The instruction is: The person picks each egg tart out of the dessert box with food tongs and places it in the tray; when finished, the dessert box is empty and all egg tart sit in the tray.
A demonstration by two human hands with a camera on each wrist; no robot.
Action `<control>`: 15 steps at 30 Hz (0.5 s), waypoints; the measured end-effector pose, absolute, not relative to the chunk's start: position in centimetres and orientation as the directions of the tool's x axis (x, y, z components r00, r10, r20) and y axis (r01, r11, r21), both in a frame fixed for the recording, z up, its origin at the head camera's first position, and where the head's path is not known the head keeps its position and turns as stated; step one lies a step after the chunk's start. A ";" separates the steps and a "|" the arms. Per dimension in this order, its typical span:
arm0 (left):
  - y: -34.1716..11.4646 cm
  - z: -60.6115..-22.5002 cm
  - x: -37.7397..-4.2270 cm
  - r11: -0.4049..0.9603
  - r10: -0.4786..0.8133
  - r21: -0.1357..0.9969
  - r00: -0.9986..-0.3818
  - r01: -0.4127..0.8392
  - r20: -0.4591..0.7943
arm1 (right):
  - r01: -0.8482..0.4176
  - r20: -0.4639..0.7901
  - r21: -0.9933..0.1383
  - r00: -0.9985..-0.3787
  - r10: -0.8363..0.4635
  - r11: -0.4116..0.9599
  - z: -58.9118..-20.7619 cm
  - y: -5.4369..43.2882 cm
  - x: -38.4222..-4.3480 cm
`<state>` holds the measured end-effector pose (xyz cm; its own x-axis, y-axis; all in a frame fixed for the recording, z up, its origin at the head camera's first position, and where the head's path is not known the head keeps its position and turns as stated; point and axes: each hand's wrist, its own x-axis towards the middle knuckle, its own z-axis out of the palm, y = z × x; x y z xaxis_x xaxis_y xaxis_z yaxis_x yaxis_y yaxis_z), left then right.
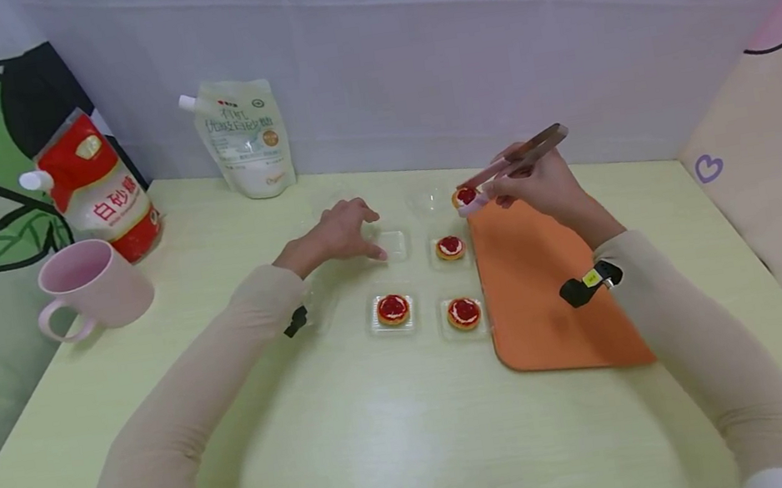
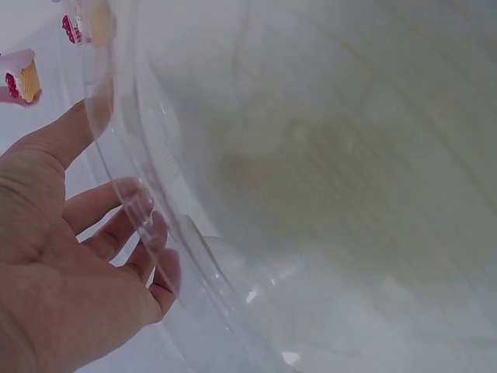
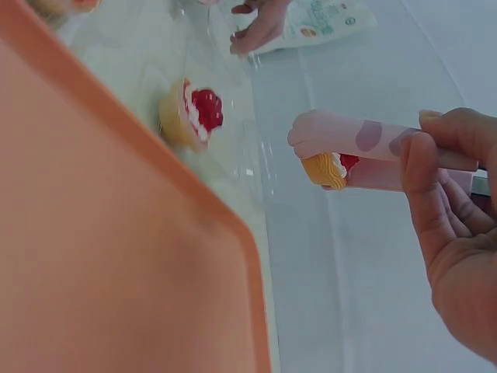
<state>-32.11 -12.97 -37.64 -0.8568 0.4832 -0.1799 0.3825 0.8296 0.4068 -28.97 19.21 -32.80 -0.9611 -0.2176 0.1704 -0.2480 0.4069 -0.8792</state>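
My right hand (image 1: 545, 183) grips pink tongs (image 1: 548, 139) with paw-shaped tips. Between those tips a small tart (image 3: 326, 169) with white cream and red topping is pinched, raised near the orange board's far left corner. My left hand (image 1: 340, 233) reaches over transparent plastic boxes, thumb and fingers spread, holding nothing. Its thumb tip is right by a small transparent box (image 1: 391, 246). In the left wrist view, a transparent plastic wall (image 2: 147, 186) close to the camera overlaps its fingertips. Similar tarts sit in boxes: one tart (image 1: 450, 248) behind, two tarts (image 1: 393, 309) nearer me.
An orange board (image 1: 541, 281) lies at the right, under my right forearm. A pink mug (image 1: 94, 284) and a red sugar bag (image 1: 106, 190) stand at the left. A pale green pouch (image 1: 245, 139) leans at the back, against the cloth backdrop (image 1: 407, 47).
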 end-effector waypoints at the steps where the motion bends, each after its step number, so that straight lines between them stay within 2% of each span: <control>1: -13.0 -37.6 -32.1 0.829 0.484 0.409 -0.856 0.383 -0.180 | -0.243 0.169 -0.880 -0.963 -0.209 0.408 -32.9 19.6 -29.0; 8: -13.0 -37.6 -32.1 0.829 0.480 0.413 -0.858 0.377 -0.181 | -0.185 0.131 -0.892 -0.979 -0.154 0.412 -34.2 22.4 -29.1; 15: -13.1 -37.6 -32.1 0.827 0.482 0.417 -0.858 0.377 -0.180 | -0.090 0.054 -0.873 -0.995 -0.089 0.480 -35.9 23.9 -29.8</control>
<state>-32.06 -13.08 -37.60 -0.8577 0.4816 -0.1801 0.3768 0.8270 0.4173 -29.81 23.89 -35.88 -0.9946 -0.0894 0.0536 -0.0901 0.4799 -0.8727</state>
